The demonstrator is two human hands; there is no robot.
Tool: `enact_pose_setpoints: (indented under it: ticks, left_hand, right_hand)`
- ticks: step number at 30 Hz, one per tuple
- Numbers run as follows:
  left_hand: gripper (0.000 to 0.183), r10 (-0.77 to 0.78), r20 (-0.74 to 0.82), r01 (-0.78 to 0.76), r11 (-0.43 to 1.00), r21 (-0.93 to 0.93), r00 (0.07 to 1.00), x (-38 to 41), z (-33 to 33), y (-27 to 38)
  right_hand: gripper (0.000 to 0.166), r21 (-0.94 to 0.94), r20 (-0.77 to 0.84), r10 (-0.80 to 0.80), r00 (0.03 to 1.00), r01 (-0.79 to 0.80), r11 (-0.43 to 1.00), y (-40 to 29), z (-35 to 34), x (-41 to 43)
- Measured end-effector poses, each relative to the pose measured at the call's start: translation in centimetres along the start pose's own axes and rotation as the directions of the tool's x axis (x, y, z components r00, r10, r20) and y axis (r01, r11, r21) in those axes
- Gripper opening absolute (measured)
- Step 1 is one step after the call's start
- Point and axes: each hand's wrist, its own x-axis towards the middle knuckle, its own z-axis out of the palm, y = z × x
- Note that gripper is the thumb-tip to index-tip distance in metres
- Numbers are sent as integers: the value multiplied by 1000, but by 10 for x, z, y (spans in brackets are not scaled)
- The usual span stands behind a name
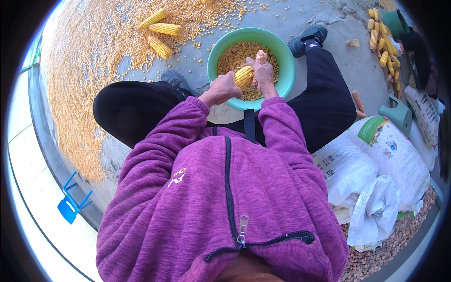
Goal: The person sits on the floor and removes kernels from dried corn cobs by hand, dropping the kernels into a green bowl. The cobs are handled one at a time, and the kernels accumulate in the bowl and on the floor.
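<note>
My left hand grips a partly shelled yellow ear of corn. In my right hand is a bare pinkish corn cob, its lower part beside the tip of the ear. Both hands are over a green plastic basin, which stands between my feet. Loose corn kernels cover the bottom of the basin. My hands hide part of the ear and the cob.
Spread kernels and several corn ears lie left of the basin. At right are piled ears, a green stool, white woven sacks and part of another person. A blue chair stands lower left.
</note>
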Motion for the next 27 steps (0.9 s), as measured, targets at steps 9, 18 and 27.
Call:
enact_pose_setpoints:
  ticks: [9,18,27]
  left_hand:
    - [58,38,-41,-40,999,-37,998,6,11,-9]
    - [43,347,-324,-242,915,323,880,1,15,-8]
    - [69,183,-112,-208,938,-277,977,4,11,-11]
  right_hand:
    - [23,-255,-183,-249,951,199,946,-3,9,-4]
    - [20,553,112,270,956,-286,782,-13,1,10]
    - [18,33,-312,-222,924,244,969,-8,4,3]
